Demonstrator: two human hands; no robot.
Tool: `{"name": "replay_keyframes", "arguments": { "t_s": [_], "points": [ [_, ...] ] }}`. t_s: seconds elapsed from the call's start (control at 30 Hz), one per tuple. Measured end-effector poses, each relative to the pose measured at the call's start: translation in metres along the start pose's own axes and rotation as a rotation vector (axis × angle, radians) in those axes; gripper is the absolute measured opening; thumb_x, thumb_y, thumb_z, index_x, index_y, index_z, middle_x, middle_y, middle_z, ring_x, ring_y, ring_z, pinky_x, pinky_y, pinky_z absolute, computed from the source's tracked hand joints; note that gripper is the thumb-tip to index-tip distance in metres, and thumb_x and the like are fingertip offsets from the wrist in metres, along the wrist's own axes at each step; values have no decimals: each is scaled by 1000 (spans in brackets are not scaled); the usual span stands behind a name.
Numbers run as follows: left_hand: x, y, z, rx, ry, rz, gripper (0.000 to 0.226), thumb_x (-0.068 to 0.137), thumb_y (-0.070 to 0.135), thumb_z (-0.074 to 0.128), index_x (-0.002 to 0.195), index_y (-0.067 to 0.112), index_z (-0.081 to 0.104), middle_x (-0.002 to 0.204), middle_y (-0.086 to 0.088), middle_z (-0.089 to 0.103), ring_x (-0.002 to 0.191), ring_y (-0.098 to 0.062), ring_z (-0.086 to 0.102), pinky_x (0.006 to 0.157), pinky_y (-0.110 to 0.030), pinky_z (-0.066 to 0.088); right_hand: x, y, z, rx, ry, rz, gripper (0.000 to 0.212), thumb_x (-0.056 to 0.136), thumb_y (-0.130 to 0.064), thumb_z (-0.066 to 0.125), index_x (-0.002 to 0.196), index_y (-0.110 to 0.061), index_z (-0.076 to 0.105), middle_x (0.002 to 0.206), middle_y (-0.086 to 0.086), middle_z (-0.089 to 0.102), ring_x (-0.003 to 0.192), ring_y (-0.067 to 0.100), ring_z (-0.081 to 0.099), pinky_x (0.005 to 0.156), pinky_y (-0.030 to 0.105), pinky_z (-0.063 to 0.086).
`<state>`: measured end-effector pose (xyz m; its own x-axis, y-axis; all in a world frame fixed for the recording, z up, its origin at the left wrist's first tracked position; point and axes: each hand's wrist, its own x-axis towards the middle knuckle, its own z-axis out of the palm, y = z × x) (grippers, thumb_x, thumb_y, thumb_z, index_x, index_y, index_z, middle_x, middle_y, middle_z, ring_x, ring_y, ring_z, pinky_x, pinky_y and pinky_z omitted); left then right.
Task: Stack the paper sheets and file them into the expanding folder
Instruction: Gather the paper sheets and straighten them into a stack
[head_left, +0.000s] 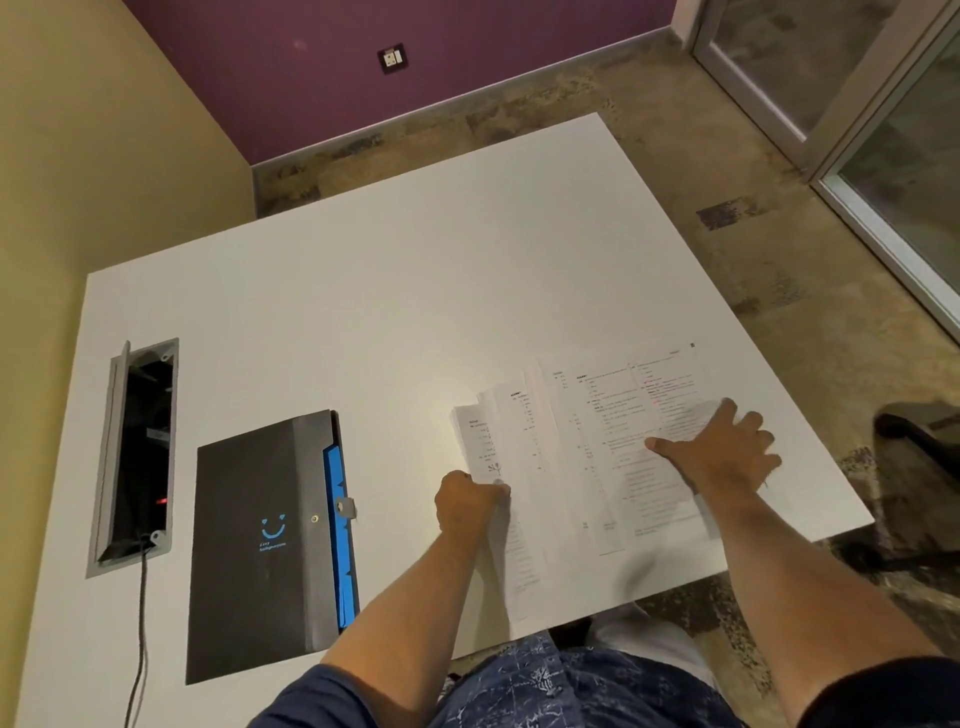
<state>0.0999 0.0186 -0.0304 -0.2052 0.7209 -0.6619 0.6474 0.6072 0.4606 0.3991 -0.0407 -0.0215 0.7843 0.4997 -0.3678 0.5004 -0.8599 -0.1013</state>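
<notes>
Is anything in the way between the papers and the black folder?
No. The table is bare between the paper sheets and the expanding folder. Only the left hand sits at the sheets' edge.

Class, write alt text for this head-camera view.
A person's two hands gather printed paper sheets on a white table: left hand grips their edge, right hand presses flat. A black expanding folder lies closed to the left.

Both bare arms reach forward, well apart. The left hand (467, 499) is curled into a loose fist — knuckles up, fingers pinched together. The right hand (722, 452) lies flat, palm down, fingers spread and thumb pointing left.
</notes>
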Motion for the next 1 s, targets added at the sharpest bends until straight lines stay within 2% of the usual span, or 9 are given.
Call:
{"name": "replay_keyframes", "arguments": {
  "t_s": [0.1, 0.27, 0.37, 0.43, 0.5, 0.63, 0.83, 0.87, 1.0],
  "points": [
    [2, -3, 6, 10, -30, 35, 16, 77, 24, 77, 73, 22, 62, 83, 3, 71, 63, -10, 63, 49, -21, 44, 0, 4, 2, 28, -19, 24, 119, 56, -80, 81, 142, -11, 35, 142, 25, 47, 130, 45, 48, 102, 58, 45],
    [8, -1, 2, -64, 92, 110, 20, 90, 24, 69, 90, 5, 66, 97, -10, 74, 81, -23, 68, 48, -16, 41, 2, 6, -1, 18, -12, -23, 113, 59, -79, 80, 139, -12, 38, 138, 24, 51, 125, 43, 52, 99, 57, 48],
    [14, 6, -6, -36, 206, 75, 32, 94, 27, 65, 108, -2, 65, 114, -20, 64, 100, -34, 63, 71, -30, 53, -1, 7, 3, 16, -3, -7, 111, 60, -79, 79, 139, -12, 39, 138, 24, 51, 126, 43, 51, 101, 58, 46],
    [13, 11, -6, 77, 241, 3, 44, 93, 34, 66, 120, 0, 60, 123, -22, 53, 111, -40, 57, 85, -40, 49, -3, 7, 5, 31, -5, 8, 110, 61, -78, 79, 138, -11, 40, 139, 24, 49, 128, 44, 49, 102, 59, 45],
    [5, 16, -2, 92, 209, -20, 53, 87, 36, 72, 126, 4, 56, 128, -20, 48, 116, -41, 54, 91, -41, 48, -3, 7, 5, 34, -4, 6, 110, 61, -78, 79, 138, -10, 40, 139, 25, 49, 128, 44, 49, 101, 59, 45],
    [-13, 24, 14, 0, 116, -41, 51, 81, 31, 75, 124, 11, 54, 125, -17, 45, 108, -40, 59, 87, -39, 52, -1, 5, 1, -1, -17, -1, 111, 61, -79, 78, 139, -11, 40, 139, 25, 50, 127, 43, 50, 101, 57, 46],
    [-14, 36, 17, -143, 22, -6, 43, 80, 25, 76, 116, 11, 56, 120, -11, 62, 83, -20, 58, 55, -22, 43, -2, 6, 0, -4, -13, 0, 108, 61, -80, 77, 137, -12, 42, 137, 24, 51, 125, 43, 51, 101, 57, 46],
    [-14, 36, 19, -169, 28, -13, 42, 79, 23, 76, 114, 11, 56, 120, -11, 63, 80, -19, 56, 55, -22, 42, -2, 7, 0, -3, -16, 3, 108, 61, -80, 77, 137, -11, 42, 136, 24, 51, 125, 43, 51, 100, 57, 46],
    [-14, 36, 27, -239, 45, -98, 55, 77, 20, 76, 126, 9, 54, 126, -16, 53, 74, -15, 42, 77, -35, 50, -4, 5, 0, -19, -3, -3, 109, 61, -81, 76, 138, -12, 41, 137, 24, 51, 126, 43, 52, 101, 56, 47]
  ]
}}
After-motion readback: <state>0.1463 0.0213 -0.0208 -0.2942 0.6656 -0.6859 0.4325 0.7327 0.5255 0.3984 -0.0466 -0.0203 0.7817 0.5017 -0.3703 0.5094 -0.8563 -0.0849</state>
